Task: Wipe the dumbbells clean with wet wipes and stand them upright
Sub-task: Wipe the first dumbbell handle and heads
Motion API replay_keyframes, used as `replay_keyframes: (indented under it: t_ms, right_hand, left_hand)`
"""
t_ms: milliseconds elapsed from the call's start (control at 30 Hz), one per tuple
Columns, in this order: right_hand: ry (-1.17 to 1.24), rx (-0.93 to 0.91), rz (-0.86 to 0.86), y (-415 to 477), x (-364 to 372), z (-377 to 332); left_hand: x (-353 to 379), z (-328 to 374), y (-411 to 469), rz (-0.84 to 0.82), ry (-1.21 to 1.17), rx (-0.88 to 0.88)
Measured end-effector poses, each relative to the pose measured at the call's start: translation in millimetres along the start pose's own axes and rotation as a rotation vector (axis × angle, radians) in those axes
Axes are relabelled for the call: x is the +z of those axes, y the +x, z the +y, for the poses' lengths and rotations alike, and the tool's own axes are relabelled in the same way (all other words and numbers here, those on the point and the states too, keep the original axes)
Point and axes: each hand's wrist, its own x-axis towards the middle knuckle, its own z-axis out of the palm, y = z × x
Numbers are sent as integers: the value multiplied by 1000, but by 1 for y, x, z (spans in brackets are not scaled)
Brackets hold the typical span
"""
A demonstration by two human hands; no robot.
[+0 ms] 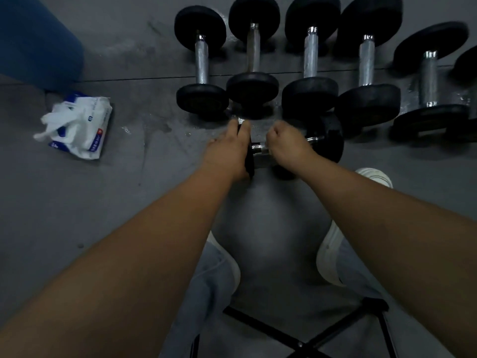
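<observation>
1. The left hand (pixel 227 151) grips the left weight end of a dumbbell (pixel 331 143). Its fingers curl over the top of the black disc and its palm lies against the outer face.
2. The right hand (pixel 286 146) is closed in a fist round the metal bar of the same dumbbell, near the middle. Whether a wipe lies under the fingers cannot be told.
3. The dumbbell lies on its side across the grey floor (pixel 154 202), left to right, just in front of the person's knees.
4. Just beyond it a row of standing dumbbells (pixel 310 55) runs side by side on end, from above the left hand to the right edge of the view. The nearest discs almost touch the one being held.
5. A pack of wet wipes (pixel 80 125) lies on the floor well to the left, with white sheets pulled out of its top.
6. Behind the pack is a blue shape (pixel 38 40).
7. Nearer the person are a white shoe (pixel 329 254) and the black legs of a stool (pixel 284 334).
</observation>
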Motion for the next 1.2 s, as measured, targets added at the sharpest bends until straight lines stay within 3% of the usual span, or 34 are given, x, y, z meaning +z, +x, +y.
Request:
replay_keyframes:
  t_ms: [133, 367, 467, 533, 600, 700, 733, 833, 900, 1067, 1133, 1200]
  right_hand:
    - [171, 137, -14, 5, 2, -1]
    - [48, 257, -181, 15, -15, 1]
    - [-187, 154, -78, 20, -27, 3]
    - [-161, 4, 40, 15, -29, 0]
    - [-112, -73, -32, 5, -18, -2]
    - [-356, -64, -250, -11, 1, 9]
    - [-383, -48, -245, -15, 3, 15]
    - [-124, -32, -40, -20, 6, 24]
    - [140, -9, -18, -19, 10, 18]
    - [1413, 357, -122, -20, 10, 9]
    - [1639, 411, -26, -21, 8, 15]
    - [1586, 406, 105, -22, 12, 15]
  left_hand:
    - [-1, -1, 1, -12, -7, 5]
    - [-1, 0, 0, -20, -13, -3]
    - [1, 0, -1, -14, -16, -3]
    - [-1, 0, 0, -15, -18, -3]
    - [-3, -1, 1, -7, -22, -1]
    - [-1, -1, 1, 0, -31, 5]
    - [0, -1, 1, -4, -32, 4]
    - [-2, -3, 3, -15, -32, 4]
    - [-4, -3, 4, -22, -25, 4]
    - [-4, -1, 3, -17, -15, 0]
    - [-3, -1, 3, -16, -19, -5]
    - [-2, -2, 2, -13, -16, -7]
